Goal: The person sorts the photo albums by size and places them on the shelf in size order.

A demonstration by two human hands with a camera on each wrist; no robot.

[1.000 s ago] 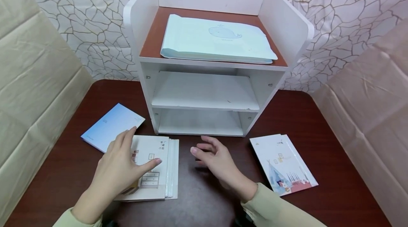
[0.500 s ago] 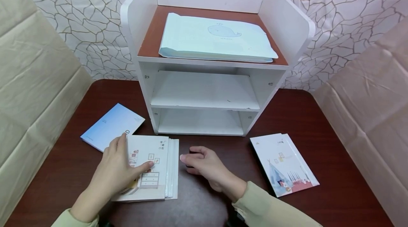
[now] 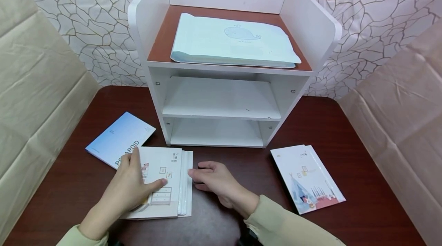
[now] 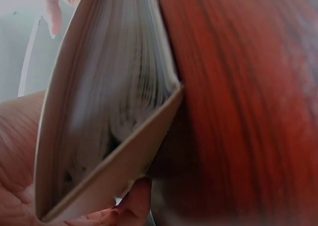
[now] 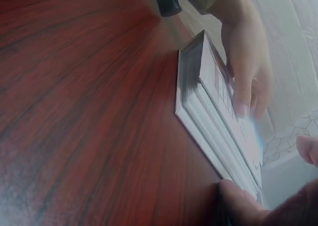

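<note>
A white photo album [image 3: 174, 200] with a printed picture cover and thick pages lies at the front left of the table. My left hand [image 3: 124, 190] grips its left side, thumb over the cover and fingers around the spine edge. In the left wrist view, the end of the album [image 4: 109, 97] shows pages bowed apart between its covers. My right hand [image 3: 217, 182] is at the album's right edge, fingers loosely bent. In the right wrist view, a right-hand fingertip [image 5: 232, 188] meets the lower cover's edge.
A blue-and-white Polaroid album [image 3: 121, 136] lies behind my left hand. Another white album [image 3: 307, 179] with a tent picture lies to the right. A white shelf unit [image 3: 221, 67] stands at the back, a whale-print package [image 3: 235, 42] on its top. Fabric screens [image 3: 393, 96] border the table.
My right hand has moved left up to the album's right edge. My left hand has settled lower onto the cover, its thumb shifting slightly left and down.
</note>
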